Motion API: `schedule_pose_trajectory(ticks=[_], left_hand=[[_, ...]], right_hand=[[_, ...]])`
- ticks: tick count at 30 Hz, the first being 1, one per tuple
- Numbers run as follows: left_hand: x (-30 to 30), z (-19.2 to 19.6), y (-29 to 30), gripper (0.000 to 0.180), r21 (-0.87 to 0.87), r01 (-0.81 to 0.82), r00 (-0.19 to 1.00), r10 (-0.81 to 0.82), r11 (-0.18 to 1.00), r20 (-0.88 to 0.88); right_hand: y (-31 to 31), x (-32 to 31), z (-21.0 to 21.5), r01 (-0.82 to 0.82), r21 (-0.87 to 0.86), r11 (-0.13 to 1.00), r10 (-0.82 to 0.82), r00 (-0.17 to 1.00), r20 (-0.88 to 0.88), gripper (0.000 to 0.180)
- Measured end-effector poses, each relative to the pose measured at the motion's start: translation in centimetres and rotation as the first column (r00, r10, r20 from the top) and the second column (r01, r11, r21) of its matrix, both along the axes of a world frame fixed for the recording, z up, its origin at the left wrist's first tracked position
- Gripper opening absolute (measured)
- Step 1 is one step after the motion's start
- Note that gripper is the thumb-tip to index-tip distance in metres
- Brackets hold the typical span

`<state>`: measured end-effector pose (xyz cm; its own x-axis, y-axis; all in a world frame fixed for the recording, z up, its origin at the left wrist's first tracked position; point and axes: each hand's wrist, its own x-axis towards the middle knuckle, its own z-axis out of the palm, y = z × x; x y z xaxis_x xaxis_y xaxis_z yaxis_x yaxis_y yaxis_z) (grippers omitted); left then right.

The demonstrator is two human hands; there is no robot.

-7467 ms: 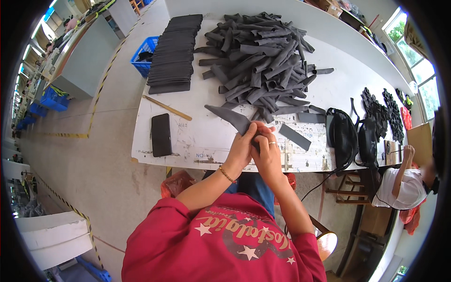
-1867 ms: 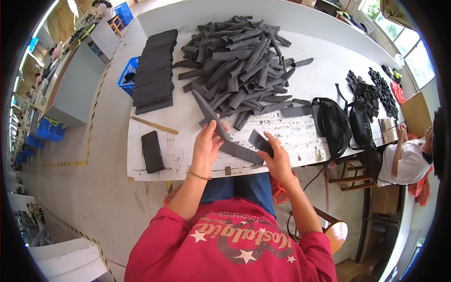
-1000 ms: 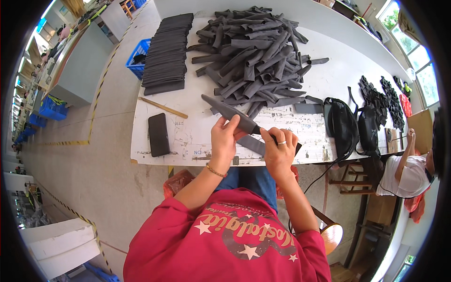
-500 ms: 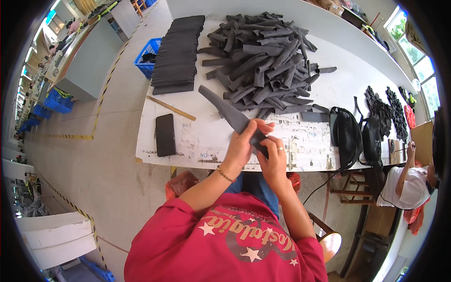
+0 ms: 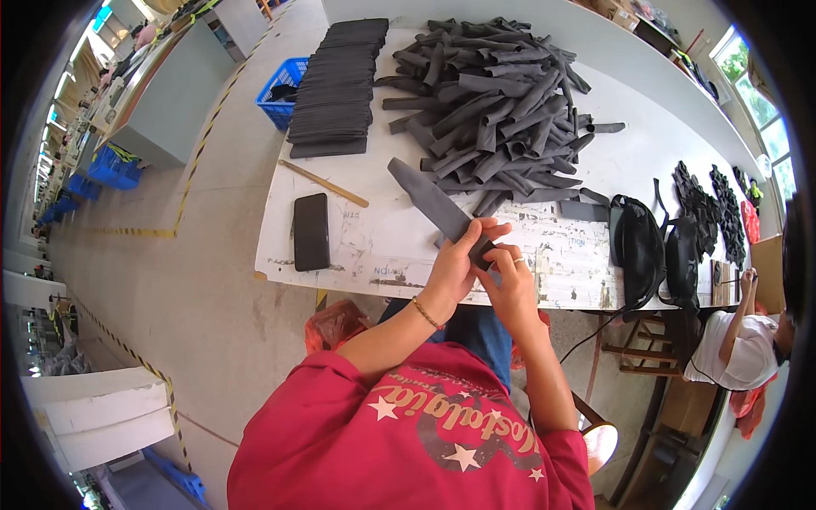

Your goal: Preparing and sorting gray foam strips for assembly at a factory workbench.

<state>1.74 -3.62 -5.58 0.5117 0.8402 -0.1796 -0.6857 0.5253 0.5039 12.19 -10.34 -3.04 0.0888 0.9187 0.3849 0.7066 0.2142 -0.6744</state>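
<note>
One dark strip was held above a table
Left hand grasped it; right hand pinched its near end.

On table, stack left of tube pile; phone before stick

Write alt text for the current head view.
A person's left hand and right hand hold a dark grey piece over a white table. Beyond lie a loose heap and a neat stack of dark pieces; a phone and wooden stick lie left.

The left hand and right hand hold a long grey piece (a dark heap lies beyond).
</note>
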Motion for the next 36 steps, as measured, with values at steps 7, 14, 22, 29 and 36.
schedule_pose_trajectory(ticks=[7,14,22,29,36], left_hand=[[-1.9,2.8,3.2,0.036,0.073,-0.148,0.989,0.149,0.986,-0.003],[-0.8,3.4,0.9,0.035,0.102,-0.249,0.963,0.235,0.963,0.131],[-0.1,3.1,0.0,0.032,0.077,-0.252,0.960,0.239,0.965,0.145],[-0.2,2.2,0.2,0.032,0.080,-0.202,0.972,0.189,0.976,0.142],[-0.1,2.0,1.6,0.039,0.048,-0.205,0.976,0.201,0.978,0.082]], right_hand=[[-0.1,1.5,0.6,-0.082,0.137,0.987,0.073,0.995,0.066,0.015],[0.8,0.8,1.8,-0.124,0.257,0.958,0.107,0.991,0.081,0.016],[1.2,0.5,2.1,-0.153,0.242,0.958,0.143,0.988,0.058,0.016],[1.3,0.7,1.9,-0.145,0.109,0.983,0.149,0.988,-0.034,0.013],[2.8,-1.4,-0.8,0.170,0.071,0.983,-0.106,0.837,-0.537,0.013]])
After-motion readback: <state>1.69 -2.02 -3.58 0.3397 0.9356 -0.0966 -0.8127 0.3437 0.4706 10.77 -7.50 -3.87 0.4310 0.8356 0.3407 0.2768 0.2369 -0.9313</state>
